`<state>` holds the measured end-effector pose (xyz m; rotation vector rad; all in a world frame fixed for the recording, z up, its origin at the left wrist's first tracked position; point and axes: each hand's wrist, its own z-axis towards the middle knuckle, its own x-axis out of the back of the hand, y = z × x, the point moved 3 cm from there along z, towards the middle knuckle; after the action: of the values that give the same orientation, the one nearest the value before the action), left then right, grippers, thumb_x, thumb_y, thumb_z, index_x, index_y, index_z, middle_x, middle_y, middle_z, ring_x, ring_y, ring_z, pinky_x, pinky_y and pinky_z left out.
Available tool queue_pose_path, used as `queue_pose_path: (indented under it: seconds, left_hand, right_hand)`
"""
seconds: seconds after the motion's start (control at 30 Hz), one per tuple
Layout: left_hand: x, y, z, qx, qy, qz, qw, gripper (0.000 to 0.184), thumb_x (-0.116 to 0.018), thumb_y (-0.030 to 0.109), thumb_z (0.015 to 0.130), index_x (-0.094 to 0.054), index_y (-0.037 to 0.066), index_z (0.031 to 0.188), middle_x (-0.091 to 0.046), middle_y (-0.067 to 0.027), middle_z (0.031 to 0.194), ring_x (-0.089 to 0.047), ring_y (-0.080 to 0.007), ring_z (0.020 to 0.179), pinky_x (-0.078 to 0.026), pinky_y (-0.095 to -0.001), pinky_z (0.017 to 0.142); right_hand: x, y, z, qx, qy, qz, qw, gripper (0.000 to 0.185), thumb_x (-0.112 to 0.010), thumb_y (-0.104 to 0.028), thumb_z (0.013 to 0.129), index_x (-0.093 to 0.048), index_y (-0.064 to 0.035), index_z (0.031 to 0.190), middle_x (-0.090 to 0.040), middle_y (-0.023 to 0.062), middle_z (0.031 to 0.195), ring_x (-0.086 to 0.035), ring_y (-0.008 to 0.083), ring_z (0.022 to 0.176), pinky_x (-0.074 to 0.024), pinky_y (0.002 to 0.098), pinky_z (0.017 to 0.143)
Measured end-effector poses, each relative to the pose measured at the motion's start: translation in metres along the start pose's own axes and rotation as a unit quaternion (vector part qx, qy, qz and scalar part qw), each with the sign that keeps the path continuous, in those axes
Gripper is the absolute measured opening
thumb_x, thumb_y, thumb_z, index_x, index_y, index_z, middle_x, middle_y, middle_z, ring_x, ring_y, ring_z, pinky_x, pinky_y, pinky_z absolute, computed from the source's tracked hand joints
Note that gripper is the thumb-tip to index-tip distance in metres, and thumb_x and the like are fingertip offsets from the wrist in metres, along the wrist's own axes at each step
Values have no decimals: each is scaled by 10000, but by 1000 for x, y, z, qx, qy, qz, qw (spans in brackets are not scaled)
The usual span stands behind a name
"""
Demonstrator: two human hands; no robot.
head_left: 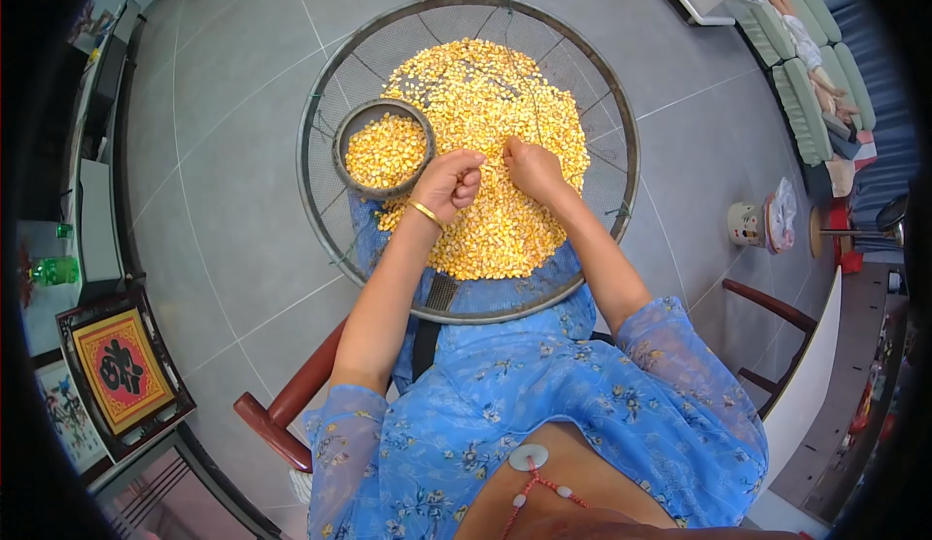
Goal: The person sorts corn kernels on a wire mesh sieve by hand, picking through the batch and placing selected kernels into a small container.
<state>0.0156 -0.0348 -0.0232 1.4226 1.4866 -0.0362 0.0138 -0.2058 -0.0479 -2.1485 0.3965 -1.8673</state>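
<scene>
the left hand [451,183] and right hand [532,168] curl over the corn kernels [515,234], any grasp impossible to tell; the bowl [383,191] lies leftward, nearer the left hand.

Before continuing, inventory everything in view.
Sieve: one, dark grey, centre
Bowl: one, dark grey, sieve's left side
Corn kernels: uncountable, yellow, in bowl and sieve
Floor: one, grey, all around
Sofa: one, pale green, upper right
Reclining person: one, pale clothing, on sofa
Tub: one, whitish, right
Framed panel: one, red and gold, lower left
Bottle: one, green, far left
Chair arm: one, dark red, lower left
Shelf clutter: uncountable, mixed, right edge
Floral garment: one, blue, on wearer
Left hand: one, bare, over kernels
Right hand: one, bare, over kernels
</scene>
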Motion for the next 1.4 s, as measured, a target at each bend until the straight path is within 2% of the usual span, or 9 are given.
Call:
queue_pose_path:
  seconds: [0.1, 0.13, 0.3, 0.47, 0.57, 0.7, 1.0, 1.2, 1.4]
  left_hand:
    - [3, -1, 2, -2, -3, -64, 998, 102, -556, 165, 858, -481, 112, 815, -468, -8, 628, -375, -64, 462, -258, -186, 370]
    - [3, 0, 2, 6, -1, -78, 997, 99, -554, 162, 854, -482, 105, 817, -489, -24, 658, -391, -77, 481, -277, -190, 381]
    - [-2, 1, 1, -3, 16, -101, 995, 70, -547, 132, 828, -522, 69, 816, -554, -59, 681, -442, -100, 478, -310, -186, 374]
    - [-3, 2, 1, -20, 18, -79, 996, 98, -518, 78, 810, -530, 46, 901, -538, -55, 661, -419, -95, 458, -295, -184, 365]
    - [2, 2, 1, -25, 6, -24, 999, 216, -481, 60, 823, -501, 33, 1036, -485, -21, 622, -372, -78, 440, -264, -195, 356]
    - [-5, 5, -1, -46, 40, 35, 998, 299, -445, 56, 829, -475, 23, 1125, -434, 2, 577, -321, -65, 402, -230, -200, 342]
    - [-3, 4, 3, -99, 102, 161, 977, 218, -431, 106, 871, -585, 18, 997, -417, 32, 545, -300, -40, 402, -213, -194, 346]
    - [-20, -11, -3, -136, 172, 737, 639, 189, -405, 141, 869, -555, 26, 882, -651, -201, 820, -648, -333, 781, -496, -435, 659]
    - [-16, -36, 1, -174, 105, 797, 569, 160, -426, 101, 826, -498, 1, 927, -643, -192, 767, -642, -337, 717, -499, -439, 637]
  right_hand:
    - [3, 3, -2, 25, 44, 32, 998, 87, -522, -155, 844, -537, -71, 862, -601, 129, 649, -586, 282, 561, -440, 389, 498]
    - [10, 3, -4, -28, -54, 316, 947, 86, -518, -166, 868, -532, -82, 863, -560, 79, 616, -525, 208, 496, -396, 328, 443]
    - [41, -1, -13, 20, -178, 871, 457, 130, -454, -210, 950, -508, -97, 916, -489, 7, 628, -366, 53, 414, -294, 182, 365]
    - [30, -5, 5, -31, -170, 881, 441, 195, -420, -251, 963, -524, -87, 950, -490, 8, 616, -361, 58, 417, -287, 182, 370]
    - [23, 0, 31, -95, -84, 630, 766, 191, -482, -246, 916, -557, -73, 946, -542, 37, 558, -459, 130, 440, -357, 259, 398]
    - [21, -16, 47, -27, 81, 123, 989, 192, -540, -218, 833, -556, -72, 957, -633, 186, 739, -622, 333, 702, -472, 428, 645]
    - [5, 7, 46, -14, 54, 326, 944, 169, -596, -196, 848, -520, -50, 809, -538, 7, 604, -490, 121, 517, -404, 274, 479]
    - [22, -1, 10, -114, -104, 864, 479, 282, -469, -285, 944, -454, -118, 717, -367, -33, 512, -276, 76, 376, -208, 220, 343]
    - [16, -7, -15, -125, -125, 729, 661, 211, -477, -235, 936, -539, -53, 847, -374, -49, 518, -258, 61, 360, -201, 229, 331]
